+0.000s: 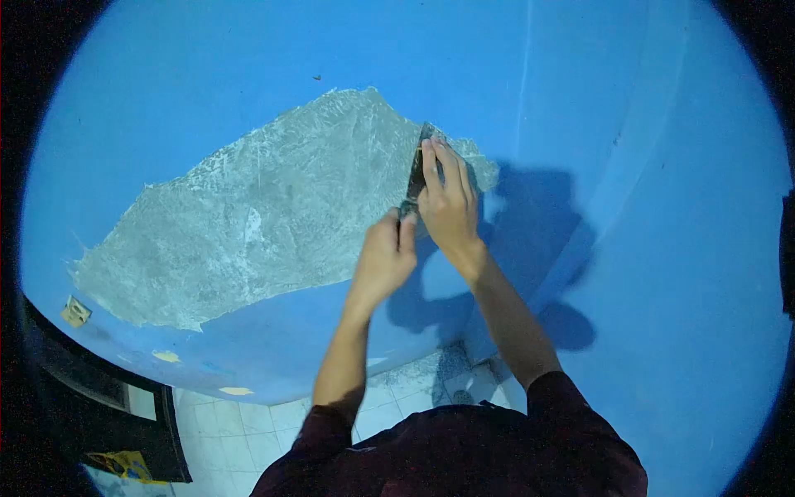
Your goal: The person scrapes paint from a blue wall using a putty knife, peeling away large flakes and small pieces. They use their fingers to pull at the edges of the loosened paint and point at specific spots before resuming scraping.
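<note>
My left hand [385,258] is closed round the lower end of a putty knife, most of its handle hidden in the fingers. The dark, flat blade of the putty knife [416,170] lies tilted against the wall, near the right end of a rough grey patch of plaster [265,199]. Pressed along that blade are the long fingers of my right hand [449,199], with its thumb bent at the near edge. The two hands are close together, the left one lower.
Around the patch the wall [431,50] is painted blue, with a corner at the right. A small electrical box [75,311] sits at the lower left. Below are pale floor tiles [236,427], a drain [462,398] and a dark piece of furniture [99,406] with a yellow packet [124,464].
</note>
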`<state>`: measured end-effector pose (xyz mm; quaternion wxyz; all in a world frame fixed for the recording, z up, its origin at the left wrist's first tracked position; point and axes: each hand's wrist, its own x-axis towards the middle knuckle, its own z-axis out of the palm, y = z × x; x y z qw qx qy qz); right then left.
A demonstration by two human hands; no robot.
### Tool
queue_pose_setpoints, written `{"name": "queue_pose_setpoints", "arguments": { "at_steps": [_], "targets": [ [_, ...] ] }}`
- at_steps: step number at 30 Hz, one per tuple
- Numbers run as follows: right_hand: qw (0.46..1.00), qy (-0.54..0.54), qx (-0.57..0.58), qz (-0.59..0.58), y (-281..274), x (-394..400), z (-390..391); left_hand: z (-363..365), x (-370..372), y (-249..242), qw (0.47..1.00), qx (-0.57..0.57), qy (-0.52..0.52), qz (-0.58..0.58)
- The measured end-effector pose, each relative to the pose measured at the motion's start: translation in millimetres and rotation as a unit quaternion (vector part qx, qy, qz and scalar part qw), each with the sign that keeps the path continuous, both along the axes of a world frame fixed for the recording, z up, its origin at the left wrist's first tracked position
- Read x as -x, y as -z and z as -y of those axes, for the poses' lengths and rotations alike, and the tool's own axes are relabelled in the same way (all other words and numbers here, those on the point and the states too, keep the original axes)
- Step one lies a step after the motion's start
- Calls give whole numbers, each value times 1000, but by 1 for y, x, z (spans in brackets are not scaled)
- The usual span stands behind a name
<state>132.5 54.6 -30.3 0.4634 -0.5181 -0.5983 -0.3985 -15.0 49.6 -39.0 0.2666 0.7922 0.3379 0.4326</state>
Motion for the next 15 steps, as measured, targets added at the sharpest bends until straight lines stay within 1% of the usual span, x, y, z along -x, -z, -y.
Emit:
{"name": "queue_pose_setpoints", "arguments": {
  "at_steps": [1, 2, 4, 5, 9, 11, 15],
  "targets": [
    [1000, -15, -8, -12, 2, 3, 2, -3, 8, -8, 999, -30, -11, -43],
    [1000, -15, -9, -11, 5, 6, 2, -3, 13, -17, 999, -31, -11, -43],
    [997, -33, -62, -14, 14, 11, 1, -1, 23, -33, 992, -41, -17, -120],
    [997, -37, -63, -14, 18, 11, 3, -4, 25, -30, 994, -7, 0, -111],
    [999, -36, -29, -26, 21, 9, 10, -3, 18, -14, 996, 12, 11, -83],
    [998, -43, -13, -35, 21, 6, 12, -1, 10, -10, 997, 65, 16, -34],
    [998, -52, -10, -41, 25, 0, 18, 1, 2, -14, 995, 92, 10, -39]
  ]
}}
